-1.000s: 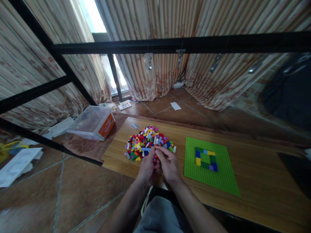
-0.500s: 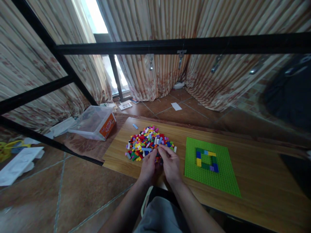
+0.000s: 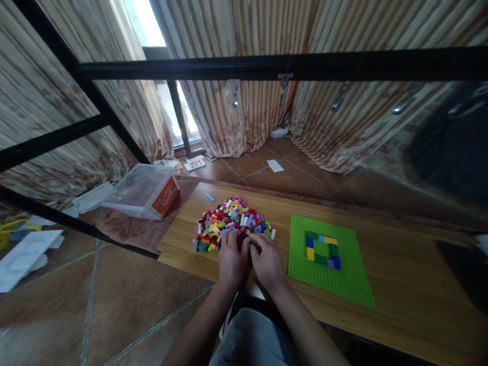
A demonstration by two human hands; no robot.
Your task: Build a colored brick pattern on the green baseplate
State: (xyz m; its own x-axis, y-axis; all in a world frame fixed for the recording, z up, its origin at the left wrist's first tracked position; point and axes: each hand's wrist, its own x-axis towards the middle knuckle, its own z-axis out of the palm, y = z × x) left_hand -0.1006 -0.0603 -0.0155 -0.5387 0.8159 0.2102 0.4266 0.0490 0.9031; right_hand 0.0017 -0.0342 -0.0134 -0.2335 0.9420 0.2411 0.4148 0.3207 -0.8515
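My left hand [image 3: 232, 262] is at the near edge of a heap of colourful toy bricks [image 3: 224, 218], its fingers bent over the front bricks. What lies under its fingers and thumb is hidden. Close beside it, my right hand [image 3: 269, 259] is closed, with a small greenish toy brick [image 3: 253, 242] at its thumb and fingertips. The two thumbs almost meet. To the right lies a green baseplate [image 3: 346, 284], bearing a square ring of blue, green, yellow and purple bricks [image 3: 310, 254] with an open centre.
The wooden table [image 3: 400, 274] carries the heap and baseplate. One light blue brick [image 3: 209, 196] lies apart at the back left. A clear plastic box [image 3: 133, 195] with an orange label stands on the floor, left. A black metal frame [image 3: 244, 68] crosses in front of the curtains.
My left hand's fingers have moved from a pinch near the right hand to lie over the front of the heap. My right hand has curled more and dipped slightly. The view has shifted a little.
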